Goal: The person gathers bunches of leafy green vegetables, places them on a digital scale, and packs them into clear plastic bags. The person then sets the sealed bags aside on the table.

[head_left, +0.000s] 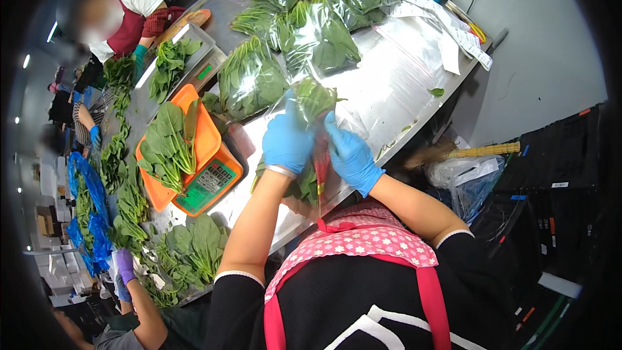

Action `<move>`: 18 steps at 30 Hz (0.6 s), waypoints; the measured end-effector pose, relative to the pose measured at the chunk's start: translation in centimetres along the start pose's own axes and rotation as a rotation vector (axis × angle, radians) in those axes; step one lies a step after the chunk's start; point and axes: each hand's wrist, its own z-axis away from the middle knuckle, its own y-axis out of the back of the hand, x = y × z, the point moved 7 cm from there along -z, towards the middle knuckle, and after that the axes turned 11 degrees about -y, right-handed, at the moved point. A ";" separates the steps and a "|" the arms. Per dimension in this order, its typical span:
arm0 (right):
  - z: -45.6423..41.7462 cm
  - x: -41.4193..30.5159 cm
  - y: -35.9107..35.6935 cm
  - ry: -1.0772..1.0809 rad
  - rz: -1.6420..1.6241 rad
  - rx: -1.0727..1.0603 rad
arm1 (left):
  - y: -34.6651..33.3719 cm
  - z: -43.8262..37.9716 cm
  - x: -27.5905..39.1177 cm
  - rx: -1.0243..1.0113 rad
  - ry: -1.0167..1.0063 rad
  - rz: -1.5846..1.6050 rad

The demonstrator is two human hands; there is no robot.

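My left hand (pixel 287 143), in a blue glove, grips the left side of a clear plastic bag (pixel 357 124). A bunch of leafy greens (pixel 313 97), blurred, shows at the bag's far end. On the bag's other side my right hand (pixel 354 155), gloved alike, pinches the plastic with its thumb up; its fingers are partly hidden. A red strip (pixel 320 167) runs between the hands towards my apron. More green leaves (pixel 303 187) show below my left wrist. Just beyond my hands lies a filled bag of greens (pixel 252 78).
Several bagged greens (pixel 318 34) crowd the far end of the metal table (pixel 393 68). An orange scale (pixel 214 180) carries loose greens and a knife (pixel 190 121). A second scale (pixel 206 70) stands beyond, near a co-worker (pixel 129 14). Label strips (pixel 437 14) lie far right; a gloved co-worker's hand (pixel 125 265) is at left.
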 end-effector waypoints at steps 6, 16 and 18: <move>-6.1 -3.1 1.8 0.094 0.377 0.166 | -5.5 0.7 1.3 -0.053 -0.062 -0.212; -3.5 1.4 3.4 -0.358 -0.326 0.183 | -1.4 1.6 -1.4 0.064 0.075 0.145; -1.0 9.4 -3.1 -0.636 -0.456 0.300 | -1.6 0.6 -0.9 0.089 0.052 0.343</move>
